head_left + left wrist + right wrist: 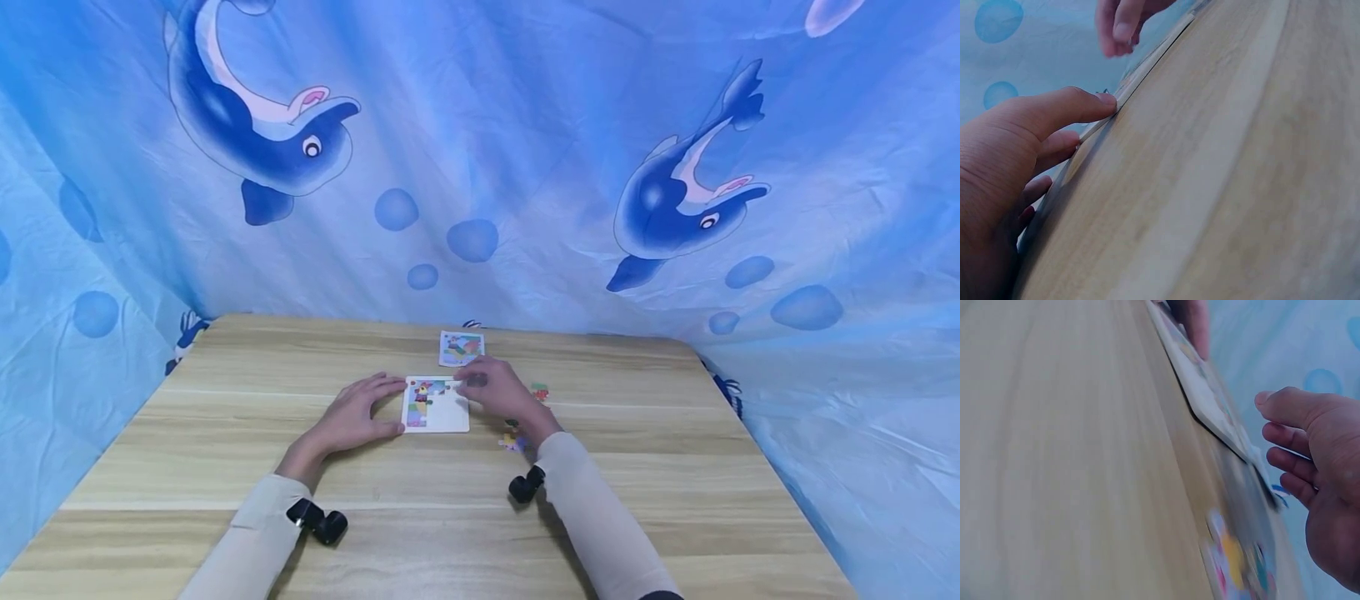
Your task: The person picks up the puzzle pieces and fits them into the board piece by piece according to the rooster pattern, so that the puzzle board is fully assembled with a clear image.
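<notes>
A small white puzzle board [448, 413] lies on the table, with joined colourful pieces along its left side and top. My left hand [351, 417] rests at the board's left edge, thumb at the near corner and fingertips at the far corner. In the left wrist view, the thumb [1085, 105] meets the board's rim. My right hand [497, 390] hovers over the board's far right corner. Its fingers bend loosely in the right wrist view, the thumb [1279, 405] apart from them, and no piece shows between them.
A picture card [459, 348] lies behind the board, its near right corner overlapped by my right hand. Loose puzzle pieces [513, 442] are scattered under and beside my right wrist, with a red and green piece [540, 392] farther back. A blue dolphin curtain [525, 167] hangs behind the table.
</notes>
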The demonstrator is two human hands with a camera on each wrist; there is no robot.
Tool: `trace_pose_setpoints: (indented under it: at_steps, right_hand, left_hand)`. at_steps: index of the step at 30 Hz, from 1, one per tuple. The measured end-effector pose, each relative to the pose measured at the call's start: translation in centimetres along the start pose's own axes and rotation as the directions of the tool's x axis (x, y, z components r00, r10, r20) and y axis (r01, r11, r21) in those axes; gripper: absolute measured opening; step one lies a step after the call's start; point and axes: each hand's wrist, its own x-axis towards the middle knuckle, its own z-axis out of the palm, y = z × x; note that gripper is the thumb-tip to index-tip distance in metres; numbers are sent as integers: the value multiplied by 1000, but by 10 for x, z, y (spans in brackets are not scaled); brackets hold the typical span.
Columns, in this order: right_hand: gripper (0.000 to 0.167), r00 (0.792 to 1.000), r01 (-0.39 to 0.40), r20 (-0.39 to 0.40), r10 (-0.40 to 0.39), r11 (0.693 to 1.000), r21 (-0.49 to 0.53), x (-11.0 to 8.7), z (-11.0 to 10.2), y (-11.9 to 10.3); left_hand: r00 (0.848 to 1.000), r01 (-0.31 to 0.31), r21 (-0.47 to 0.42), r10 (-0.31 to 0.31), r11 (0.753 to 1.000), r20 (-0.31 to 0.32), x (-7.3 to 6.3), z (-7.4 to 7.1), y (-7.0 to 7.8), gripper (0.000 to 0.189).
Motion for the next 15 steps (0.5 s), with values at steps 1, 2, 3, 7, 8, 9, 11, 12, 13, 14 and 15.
trace_pose_setpoints:
  at_steps: [1,2,3,7,8,9,11,12,13,14,15]
  right_hand:
    - [25,1000,-7,-6,7,1000,11,-6,-4,2]
    - [26,1000,-8,-17,8,1000,19,-11,-8,5]
    - [26,1000,-10,-26,10,1000,21,-17,-12,8]
    - [24,997,-27,-70,28,1000,16,-40,-28,17]
    - [24,996,-33,-78,34,999,10,-45,-32,19]
    - [24,995,-41,-88,41,999,2,-50,-36,21]
    - [23,993,-56,-104,55,998,-4,-60,-43,26]
    - [23,992,-62,-108,61,998,-5,-65,-46,28]
    - [23,992,-69,-109,68,998,-6,-70,-48,30]
    - [23,991,-74,-108,73,997,-10,-74,-51,32]
    - [23,992,-76,-107,74,997,-17,-78,-52,34]
  left_hand:
    - [1000,-1,-2,1,1000,-2,0,0,0,75]
    - [1000,-4,0,4,1000,-4,0,1,0,75]
    - [1000,-6,-3,6,1000,-5,0,2,-1,75]
    - [1000,-12,-1,12,1000,-6,-1,5,-2,75]
    - [1000,-12,1,12,1000,-6,-2,5,-2,75]
    - [1000,-11,2,11,1000,-8,-2,5,-2,75]
    - [1000,-11,8,11,1000,-13,-2,5,-2,75]
    - [1000,-11,12,12,1000,-16,-2,4,-2,75]
    - [1000,-8,9,8,1000,-17,-2,4,-2,75]
    - [1000,-12,15,12,1000,-22,-1,4,-2,75]
    - [1000,-13,15,13,1000,-24,-1,3,-2,75]
